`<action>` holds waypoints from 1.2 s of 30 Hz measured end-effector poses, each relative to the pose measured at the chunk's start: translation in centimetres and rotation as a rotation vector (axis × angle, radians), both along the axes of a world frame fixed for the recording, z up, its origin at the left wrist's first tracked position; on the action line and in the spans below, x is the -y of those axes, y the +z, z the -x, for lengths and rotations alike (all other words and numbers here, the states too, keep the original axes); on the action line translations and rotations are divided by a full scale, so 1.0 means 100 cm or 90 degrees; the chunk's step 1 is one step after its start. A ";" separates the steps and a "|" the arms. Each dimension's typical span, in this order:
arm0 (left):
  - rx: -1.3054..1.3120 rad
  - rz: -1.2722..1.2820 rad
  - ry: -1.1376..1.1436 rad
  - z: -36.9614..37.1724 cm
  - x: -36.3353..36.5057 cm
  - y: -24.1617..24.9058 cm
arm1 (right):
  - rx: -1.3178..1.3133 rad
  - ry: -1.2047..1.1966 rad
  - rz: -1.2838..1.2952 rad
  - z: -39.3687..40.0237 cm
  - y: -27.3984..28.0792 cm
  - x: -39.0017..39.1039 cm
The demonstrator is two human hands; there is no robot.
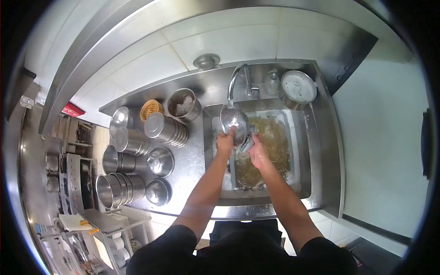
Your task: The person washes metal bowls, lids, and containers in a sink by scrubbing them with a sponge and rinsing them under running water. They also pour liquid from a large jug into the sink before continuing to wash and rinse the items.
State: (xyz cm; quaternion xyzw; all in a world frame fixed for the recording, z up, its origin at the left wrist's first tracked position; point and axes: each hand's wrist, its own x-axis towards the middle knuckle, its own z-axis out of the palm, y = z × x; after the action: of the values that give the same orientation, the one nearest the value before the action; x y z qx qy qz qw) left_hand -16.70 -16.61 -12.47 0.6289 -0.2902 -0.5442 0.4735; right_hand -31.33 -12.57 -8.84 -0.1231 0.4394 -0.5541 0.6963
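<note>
Under the tap, my left hand grips a shiny metal bowl by its near edge, with the thumb on its surface. The bowl is tilted above the sink. My right hand is close to the bowl's right rim, its fingers curled round something greyish and wet that I cannot make out. Below both hands, a large grey-rimmed basin holds cloudy, brownish water with foam and bits in it.
Stacked metal pots, lidded tins and upturned bowls crowd the left counter. A pot with a cloth-like lump stands behind them, beside a yellow strainer-like item. At back right are a pump bottle and a foamy pot.
</note>
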 end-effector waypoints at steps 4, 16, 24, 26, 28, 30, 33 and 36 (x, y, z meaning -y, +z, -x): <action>0.436 0.324 -0.109 -0.004 0.045 0.042 | -0.186 -0.041 -0.045 0.070 -0.069 -0.010; -0.294 -0.278 0.046 -0.060 0.015 0.064 | -0.136 0.036 -0.098 0.123 -0.054 -0.064; -0.017 0.247 -0.063 -0.044 -0.015 0.074 | -0.206 0.116 -0.082 0.102 -0.047 -0.063; 0.150 0.231 -0.072 -0.024 0.007 0.096 | -0.228 0.137 -0.043 0.099 -0.044 -0.057; 0.255 0.229 -0.091 -0.014 0.032 0.092 | -0.261 0.149 -0.029 0.095 -0.038 -0.051; 0.348 0.216 -0.115 -0.010 0.038 0.095 | -0.293 0.156 -0.012 0.095 -0.029 -0.047; 0.470 0.211 -0.150 -0.018 0.031 0.115 | -0.345 0.142 0.004 0.099 -0.044 -0.045; 0.588 0.297 -0.173 -0.030 0.017 0.125 | -0.390 0.105 0.017 0.113 -0.090 -0.051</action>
State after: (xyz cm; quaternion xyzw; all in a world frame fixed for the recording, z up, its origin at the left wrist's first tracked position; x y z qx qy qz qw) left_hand -13.66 -18.35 0.06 0.6377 -0.6605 -0.1879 0.3490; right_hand -42.67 -7.48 -17.87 -0.3287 0.6098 -0.4387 0.5723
